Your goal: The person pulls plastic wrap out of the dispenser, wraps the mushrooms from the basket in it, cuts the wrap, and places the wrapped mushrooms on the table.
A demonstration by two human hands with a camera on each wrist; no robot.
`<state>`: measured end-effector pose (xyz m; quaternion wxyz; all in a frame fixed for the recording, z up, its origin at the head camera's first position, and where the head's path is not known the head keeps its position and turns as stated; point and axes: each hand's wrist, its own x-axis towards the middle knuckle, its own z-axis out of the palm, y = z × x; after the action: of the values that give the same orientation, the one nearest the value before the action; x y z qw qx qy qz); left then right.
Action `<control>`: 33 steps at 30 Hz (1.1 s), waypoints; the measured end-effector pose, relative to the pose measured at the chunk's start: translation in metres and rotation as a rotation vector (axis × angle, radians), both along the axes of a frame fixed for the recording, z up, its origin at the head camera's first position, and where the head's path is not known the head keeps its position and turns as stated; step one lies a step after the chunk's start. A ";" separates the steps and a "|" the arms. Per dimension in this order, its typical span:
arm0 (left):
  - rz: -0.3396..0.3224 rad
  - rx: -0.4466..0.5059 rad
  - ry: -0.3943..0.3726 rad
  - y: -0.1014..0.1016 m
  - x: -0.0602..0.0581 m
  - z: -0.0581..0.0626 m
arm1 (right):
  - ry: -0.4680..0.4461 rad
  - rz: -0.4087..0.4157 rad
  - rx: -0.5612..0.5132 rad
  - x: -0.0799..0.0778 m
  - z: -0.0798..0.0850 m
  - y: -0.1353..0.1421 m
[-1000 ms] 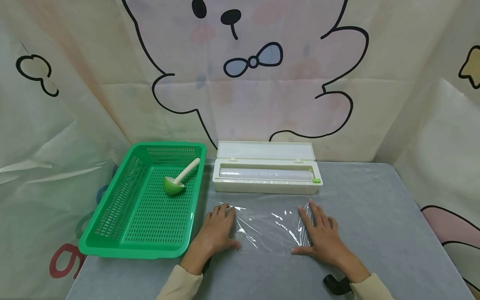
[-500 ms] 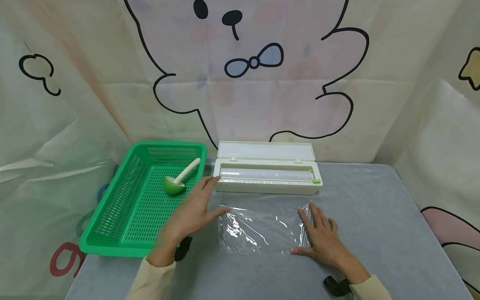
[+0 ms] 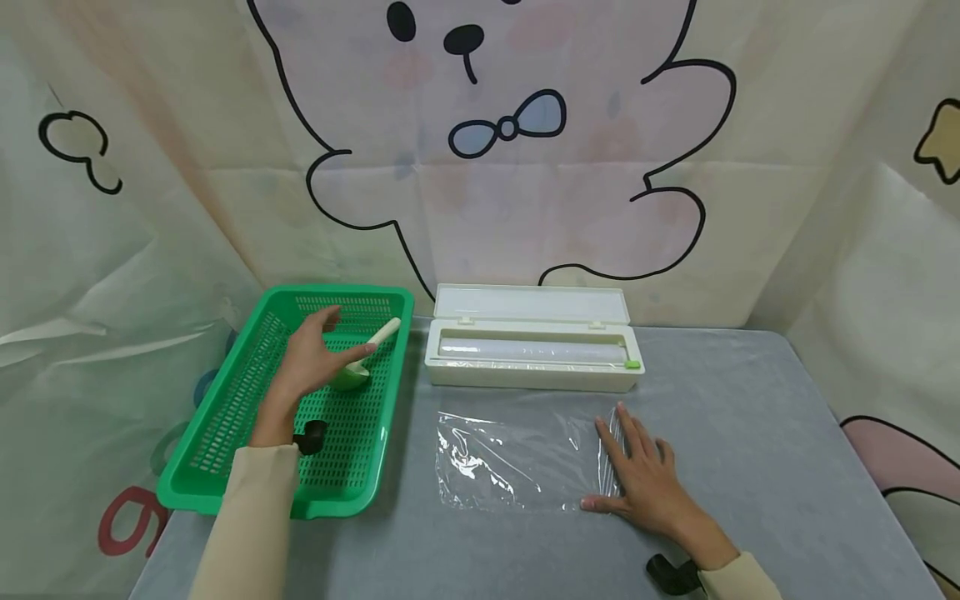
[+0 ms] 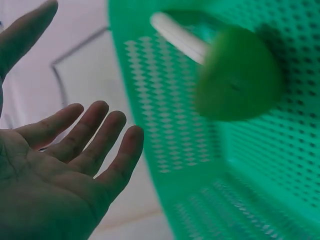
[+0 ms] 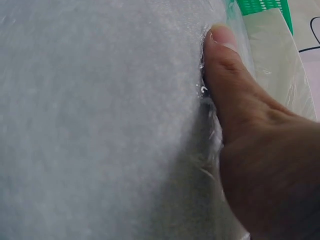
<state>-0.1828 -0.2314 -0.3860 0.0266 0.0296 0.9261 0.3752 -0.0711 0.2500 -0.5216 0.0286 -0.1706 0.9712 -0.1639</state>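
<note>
Over the green basket [image 3: 333, 507], my left hand [image 3: 303, 362] hovers with fingers spread and thumb reaching toward a ladle. The ladle [image 4: 240, 80] has a green bowl and a white handle, and lies inside the basket. In the left wrist view the fingers look straight and apart from it. My right hand [image 3: 647, 487] rests with spread fingers on the right edge of a sheet of clear cling film [image 3: 510, 467] lying on the table. That edge is bunched into creases under the hand. The right wrist view shows the thumb [image 5: 240, 92] pressing along the film's edge.
Behind the film stands a white cling film dispenser [image 3: 536, 380], its lid up, with a roll inside and a small green cutter slide [image 3: 633, 364] at the right. A grey cloth [image 3: 750, 442] covers the table. A printed curtain hangs behind.
My left hand has lifted off the film's left edge and moved left over the basket, near the ladle. The film's left side is now uncovered. The right hand stays put.
</note>
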 end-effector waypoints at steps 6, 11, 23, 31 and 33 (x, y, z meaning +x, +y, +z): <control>0.020 0.086 -0.129 -0.023 -0.011 -0.024 | 0.007 0.003 -0.011 0.000 -0.001 -0.001; 0.026 0.172 -0.187 -0.037 -0.012 -0.041 | 0.013 0.004 -0.015 0.000 -0.002 -0.002; -0.014 0.243 -0.266 -0.056 -0.016 -0.065 | 0.007 -0.002 -0.025 0.000 -0.001 -0.001; 0.012 0.253 -0.310 -0.057 -0.019 -0.070 | 0.020 0.003 -0.033 0.001 -0.002 -0.001; 0.025 0.258 -0.303 -0.057 -0.020 -0.070 | 0.020 0.001 -0.033 0.001 -0.001 -0.001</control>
<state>-0.2023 -0.2880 -0.4556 0.1570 -0.0355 0.8560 0.4913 -0.0703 0.2488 -0.5230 0.0164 -0.1733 0.9685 -0.1782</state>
